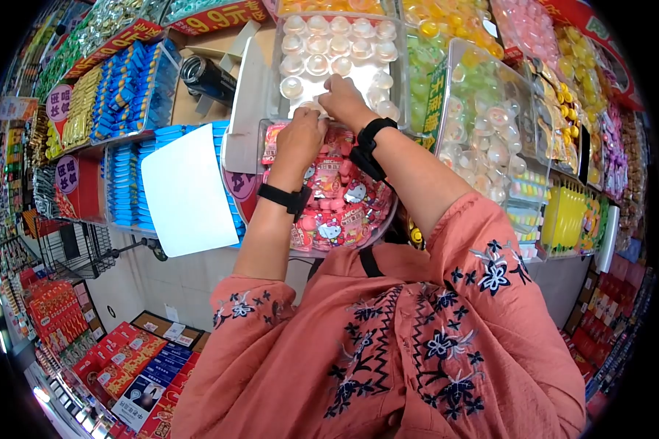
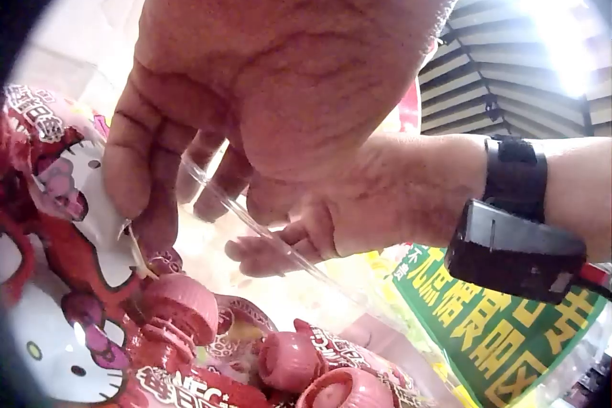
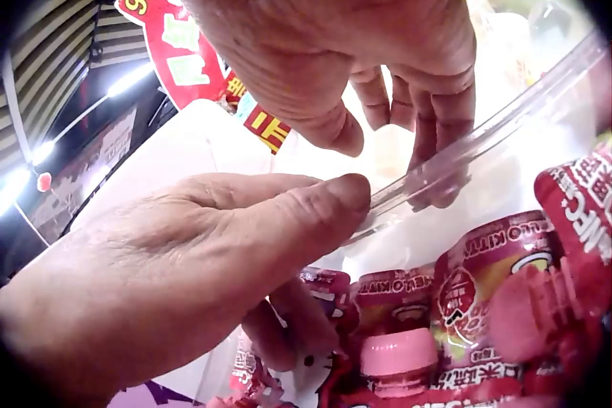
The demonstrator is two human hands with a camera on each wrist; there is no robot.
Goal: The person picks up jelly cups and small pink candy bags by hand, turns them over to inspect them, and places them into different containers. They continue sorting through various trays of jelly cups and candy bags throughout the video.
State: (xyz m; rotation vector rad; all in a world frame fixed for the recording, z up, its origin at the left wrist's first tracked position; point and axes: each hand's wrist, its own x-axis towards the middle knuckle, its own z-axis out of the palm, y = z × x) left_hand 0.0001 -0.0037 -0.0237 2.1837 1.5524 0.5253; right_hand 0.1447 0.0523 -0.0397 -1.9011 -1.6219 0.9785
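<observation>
My left hand (image 1: 301, 143) lies over the rim (image 3: 449, 164) of a clear round bin of pink Hello Kitty pouches (image 1: 337, 219) with screw caps. In the right wrist view its thumb (image 3: 335, 205) lies along the rim, while bent fingers hang among the pouches; I cannot tell whether they grip anything. My right hand (image 1: 348, 102) reaches past that rim over a clear bin (image 1: 277, 69) of domed, pale jelly cups (image 1: 318, 44). Its fingers (image 3: 449, 131) point down, partly behind the clear wall, with the thumb apart and nothing visible between them.
Left of the bins stand a white panel (image 1: 245, 88), a dark bottle (image 1: 209, 79) and a blank white sheet (image 1: 190, 194) over blue packets. To the right, a tilted clear bin (image 1: 483, 73) holds more cups. A shopping cart (image 1: 73, 245) stands at the lower left.
</observation>
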